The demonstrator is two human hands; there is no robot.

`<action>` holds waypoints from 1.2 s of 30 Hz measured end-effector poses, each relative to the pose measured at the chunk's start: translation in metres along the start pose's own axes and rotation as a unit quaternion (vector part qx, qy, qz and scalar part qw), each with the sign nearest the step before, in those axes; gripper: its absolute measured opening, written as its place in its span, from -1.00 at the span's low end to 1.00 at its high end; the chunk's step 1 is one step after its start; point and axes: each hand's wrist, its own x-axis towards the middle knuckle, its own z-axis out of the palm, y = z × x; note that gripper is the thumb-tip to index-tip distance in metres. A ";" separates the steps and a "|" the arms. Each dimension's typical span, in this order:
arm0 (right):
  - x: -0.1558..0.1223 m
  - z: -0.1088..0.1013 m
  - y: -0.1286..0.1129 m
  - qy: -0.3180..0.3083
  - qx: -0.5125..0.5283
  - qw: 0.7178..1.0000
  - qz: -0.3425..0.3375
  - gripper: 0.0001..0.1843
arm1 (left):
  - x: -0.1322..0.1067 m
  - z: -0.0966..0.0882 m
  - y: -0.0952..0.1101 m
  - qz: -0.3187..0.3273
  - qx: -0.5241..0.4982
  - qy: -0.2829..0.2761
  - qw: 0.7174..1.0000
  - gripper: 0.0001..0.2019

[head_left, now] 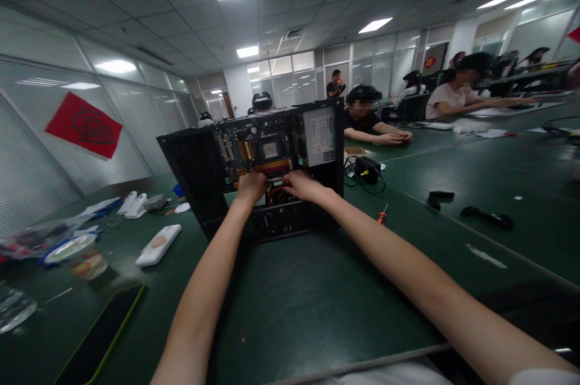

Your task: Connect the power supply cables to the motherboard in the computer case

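Observation:
A black computer case [181, 185] stands open in front of me on the green table, its inside facing me. Inside are a motherboard [269, 148], a power supply [317, 137] at upper right and a small black fan with red wires [280, 194] low in the middle. My left hand [252, 185] reaches in at the board's lower edge, fingers curled and partly hidden. From the right, my right hand [299, 184] bends its closed fingers beside the fan and wires. What either hand's fingertips grip is too small to see.
A phone [102, 336], a white power bank [158, 245] and a food cup [88, 261] lie on the left. Right of the case are an orange-handled screwdriver [383, 214] and a black adapter with cable [367, 169]. Other people sit at the table beyond.

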 end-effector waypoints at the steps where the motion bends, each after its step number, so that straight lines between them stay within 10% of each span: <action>1: 0.001 0.000 0.000 0.009 -0.005 1.000 -0.003 -0.78 | -0.002 0.001 0.000 -0.005 -0.004 0.000 1.000 -0.69; 14: 0.034 -0.002 0.004 0.028 -0.149 0.974 -0.169 -0.76 | -0.014 0.005 -0.006 -0.029 -0.134 -0.042 0.990 -0.62; 36: 0.031 0.004 -0.003 -0.024 -0.125 0.991 -0.041 -0.69 | -0.012 0.013 -0.005 -0.041 -0.159 -0.061 0.985 -0.73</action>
